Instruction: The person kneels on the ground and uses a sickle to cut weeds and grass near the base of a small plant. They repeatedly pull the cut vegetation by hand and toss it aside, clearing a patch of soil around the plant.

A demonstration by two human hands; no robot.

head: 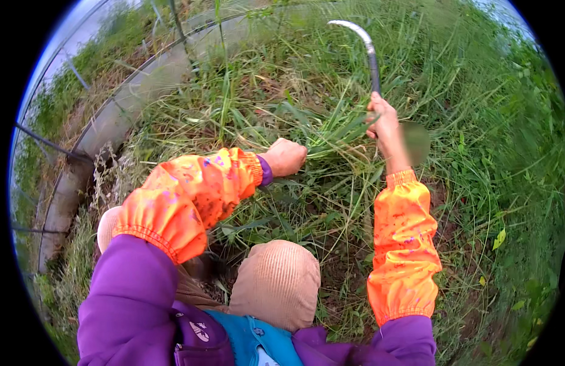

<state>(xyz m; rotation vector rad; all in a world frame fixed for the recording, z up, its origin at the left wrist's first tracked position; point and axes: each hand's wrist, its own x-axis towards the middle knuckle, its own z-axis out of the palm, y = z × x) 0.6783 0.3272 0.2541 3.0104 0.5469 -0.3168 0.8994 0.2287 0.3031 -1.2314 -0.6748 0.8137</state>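
My left hand [287, 157] is closed on a bunch of long green grass [332, 135], whose blades fan out to the right of the fist. My right hand [384, 120] grips the dark handle of a sickle [374, 68] farther right. The sickle points away from me, and its curved metal blade bends to the left at the top, above the grass. The lower end of the handle is hidden in my hand. Orange sleeve covers are on both forearms.
A grey sheet barrier [122, 103] curves along the left, with thin dark rods [53, 142] crossing near it. Dense weeds [493, 151] stand on the right. My bent knee [277, 279] is close below my left hand, over soil and loose grass.
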